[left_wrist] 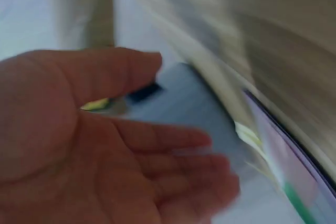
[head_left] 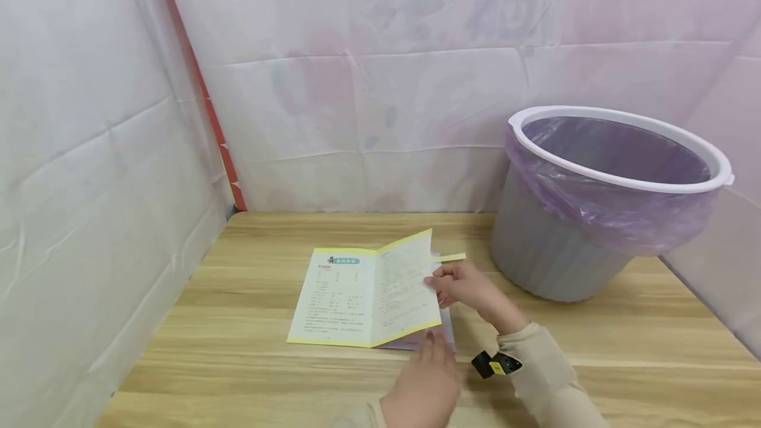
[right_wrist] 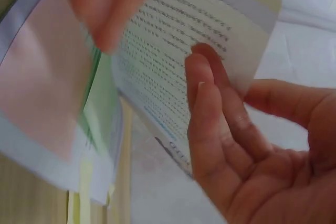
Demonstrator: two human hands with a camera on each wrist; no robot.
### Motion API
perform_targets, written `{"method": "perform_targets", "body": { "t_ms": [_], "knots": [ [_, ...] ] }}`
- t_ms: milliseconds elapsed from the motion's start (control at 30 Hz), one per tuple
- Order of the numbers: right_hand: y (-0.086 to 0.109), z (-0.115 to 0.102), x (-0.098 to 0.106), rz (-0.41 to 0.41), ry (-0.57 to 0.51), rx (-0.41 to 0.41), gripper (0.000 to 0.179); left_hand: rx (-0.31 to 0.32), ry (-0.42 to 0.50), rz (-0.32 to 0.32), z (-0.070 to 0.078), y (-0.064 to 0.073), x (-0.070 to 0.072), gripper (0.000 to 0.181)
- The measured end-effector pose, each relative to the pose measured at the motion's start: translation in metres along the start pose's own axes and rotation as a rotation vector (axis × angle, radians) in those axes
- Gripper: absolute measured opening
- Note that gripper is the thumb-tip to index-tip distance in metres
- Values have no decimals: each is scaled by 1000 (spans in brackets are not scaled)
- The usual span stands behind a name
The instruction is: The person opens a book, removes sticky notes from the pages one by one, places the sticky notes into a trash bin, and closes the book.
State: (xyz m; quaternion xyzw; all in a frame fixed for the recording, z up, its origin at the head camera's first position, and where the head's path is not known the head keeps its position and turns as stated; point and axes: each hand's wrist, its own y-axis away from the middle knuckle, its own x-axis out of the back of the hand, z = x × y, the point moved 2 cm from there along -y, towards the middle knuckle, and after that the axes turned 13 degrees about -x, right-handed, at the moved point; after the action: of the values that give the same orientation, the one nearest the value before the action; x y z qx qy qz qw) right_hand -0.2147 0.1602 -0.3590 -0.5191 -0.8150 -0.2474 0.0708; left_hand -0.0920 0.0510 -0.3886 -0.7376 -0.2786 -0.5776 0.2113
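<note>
A booklet with printed pages and yellow borders lies spread on the wooden table. My right hand pinches the outer edge of its raised right page between thumb and fingers. In the right wrist view the lifted page stands at a slant, with pink and green sheets beneath. My left hand is just in front of the booklet's lower right edge, its fingers extended; in the left wrist view its palm holds nothing. A pale yellow strip sticks out past the booklet's right side.
A grey bin with a white rim and purple liner bag stands at the back right of the table. Pale cloth curtains hang behind and at the sides. A black band with a yellow mark is at my right wrist.
</note>
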Motion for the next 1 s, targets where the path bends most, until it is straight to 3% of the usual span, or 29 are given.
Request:
{"method": "perform_targets", "body": {
  "t_ms": [133, 200, 267, 367, 467, 533, 633, 800, 1000],
  "knots": [
    [5, -8, -3, -52, 7, 150, 33, 257, -119, 31, -10, -1, -7, 41],
    [8, -11, -2, -37, 78, 235, 31, 337, -98, 17, -18, 0, -6, 41],
    [13, -13, -3, 11, 234, 287, 28, 379, -58, -14, -25, 1, -3, 40],
    [19, -13, -7, 35, 493, 242, 26, 404, -18, -86, -36, 3, 0, 41],
    [21, -7, -18, -37, 662, 132, 32, 429, 14, -134, -44, 5, 1, 42],
    [21, -3, -24, -82, 686, 80, 27, 438, 23, -157, -49, 6, 0, 42],
    [18, 2, -31, -106, 694, 80, 19, 455, 29, -172, -55, 7, -1, 40],
    [18, 3, -33, -124, 687, 100, 32, 475, 74, -196, -66, 9, -7, 35],
    [18, 2, -31, -114, 715, 89, 31, 452, 163, -180, -76, 9, -15, 23]
  ]
}}
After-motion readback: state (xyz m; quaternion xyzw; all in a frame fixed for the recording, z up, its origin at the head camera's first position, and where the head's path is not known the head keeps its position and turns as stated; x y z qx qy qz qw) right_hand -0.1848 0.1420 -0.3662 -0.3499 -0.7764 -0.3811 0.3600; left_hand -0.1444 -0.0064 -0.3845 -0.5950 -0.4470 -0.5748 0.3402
